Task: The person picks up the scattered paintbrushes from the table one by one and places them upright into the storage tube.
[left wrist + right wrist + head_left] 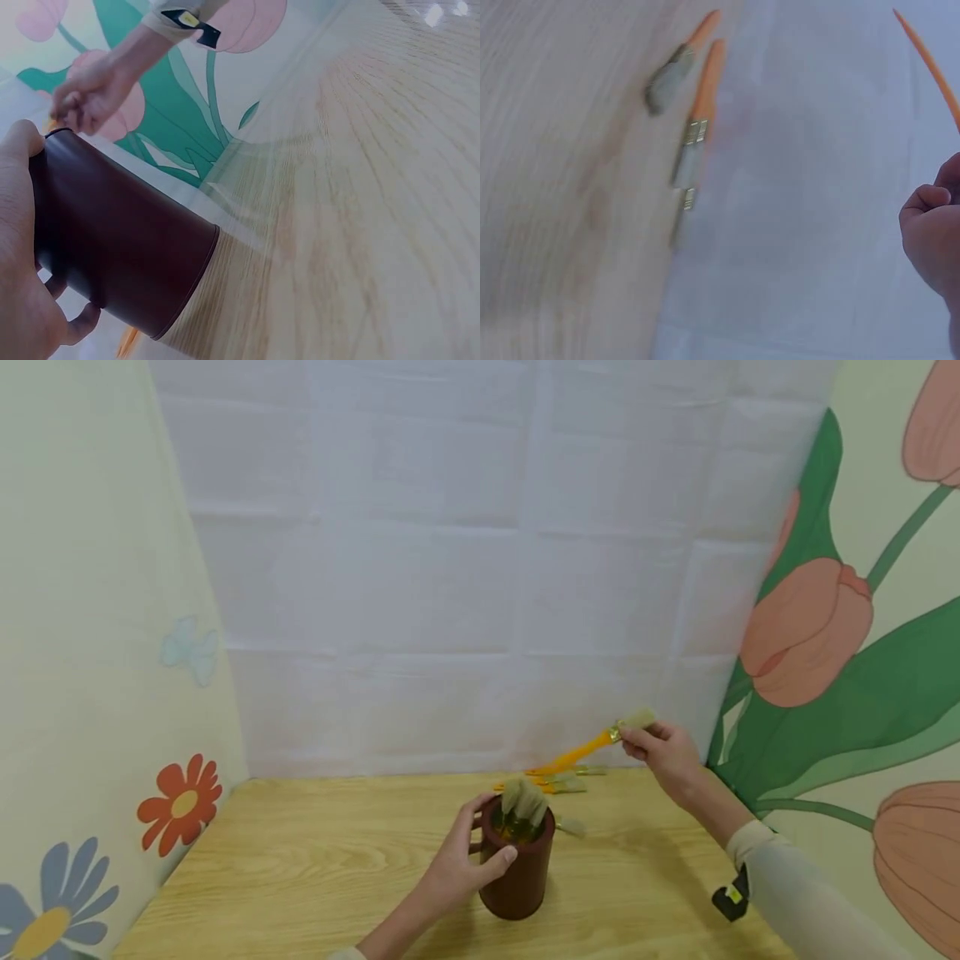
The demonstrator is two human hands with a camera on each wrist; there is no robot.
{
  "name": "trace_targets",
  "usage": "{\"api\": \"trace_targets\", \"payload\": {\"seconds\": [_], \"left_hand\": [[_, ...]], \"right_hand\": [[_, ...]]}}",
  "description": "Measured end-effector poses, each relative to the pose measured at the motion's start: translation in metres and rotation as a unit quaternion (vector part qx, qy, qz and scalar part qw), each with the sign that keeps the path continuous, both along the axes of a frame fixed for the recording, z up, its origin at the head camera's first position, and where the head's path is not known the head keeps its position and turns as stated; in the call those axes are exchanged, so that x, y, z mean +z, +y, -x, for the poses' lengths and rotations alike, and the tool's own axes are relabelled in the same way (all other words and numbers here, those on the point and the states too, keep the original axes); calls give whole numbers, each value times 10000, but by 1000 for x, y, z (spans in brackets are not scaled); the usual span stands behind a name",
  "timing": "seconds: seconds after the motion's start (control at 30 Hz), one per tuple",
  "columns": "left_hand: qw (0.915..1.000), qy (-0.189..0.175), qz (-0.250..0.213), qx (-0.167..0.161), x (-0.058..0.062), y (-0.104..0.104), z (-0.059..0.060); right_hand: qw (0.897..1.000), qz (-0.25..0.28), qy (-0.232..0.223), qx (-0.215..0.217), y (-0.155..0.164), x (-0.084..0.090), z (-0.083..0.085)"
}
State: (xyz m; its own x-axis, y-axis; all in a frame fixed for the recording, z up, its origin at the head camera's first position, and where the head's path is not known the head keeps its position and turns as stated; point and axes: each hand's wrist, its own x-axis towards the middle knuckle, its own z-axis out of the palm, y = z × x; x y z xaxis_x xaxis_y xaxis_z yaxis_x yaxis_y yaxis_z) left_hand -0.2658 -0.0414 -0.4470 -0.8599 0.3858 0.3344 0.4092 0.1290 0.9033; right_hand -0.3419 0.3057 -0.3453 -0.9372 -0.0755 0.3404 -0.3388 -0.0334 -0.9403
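A dark brown cup (519, 868) stands on the wooden table (300, 860) with several brushes (523, 802) standing bristles-up inside it. My left hand (463, 858) grips the cup's side near the rim; in the left wrist view the same left hand (19, 247) wraps round the cup (120, 247). Above the table's back right, my right hand (663, 752) pinches an orange-handled brush (592, 745) near its metal band, handle sloping down to the left. The right wrist view shows my right hand (934, 240) and the brush's orange handle (926, 64).
Several more orange-handled brushes (558, 781) lie on the table by the back wall, also the loose brushes (694, 120) in the right wrist view. One brush (572, 827) lies just right of the cup. Flower-printed panels close in left and right.
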Motion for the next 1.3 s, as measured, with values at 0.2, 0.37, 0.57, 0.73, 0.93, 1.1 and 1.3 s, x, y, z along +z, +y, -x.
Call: {"api": "trace_targets", "payload": {"seconds": [0.2,0.37,0.57,0.73,0.93,1.1,1.3], "left_hand": [[9999,-104,55,20,1,2,0],[9999,-104,100,39,1,4,0],[9999,-90,62,-5,2,6,-2],[9999,-152,24,-74,3,6,-2],[9997,-223,6,-67,3,4,-2],[9997,-199,9,-151,4,3,-3],[9997,-120,39,-196,3,4,-3]], "right_hand": [[9978,-80,226,625,-18,26,-22],[9891,-1206,510,672,-40,28,-42],[9668,-2190,1032,814,-70,20,-60],[9386,-3009,1587,585,-94,12,-66],[9132,-3462,2111,407,-124,4,-69],[8927,-3947,2169,159,-141,0,-73],[8402,-4923,2261,-248,-148,-2,-76]]}}
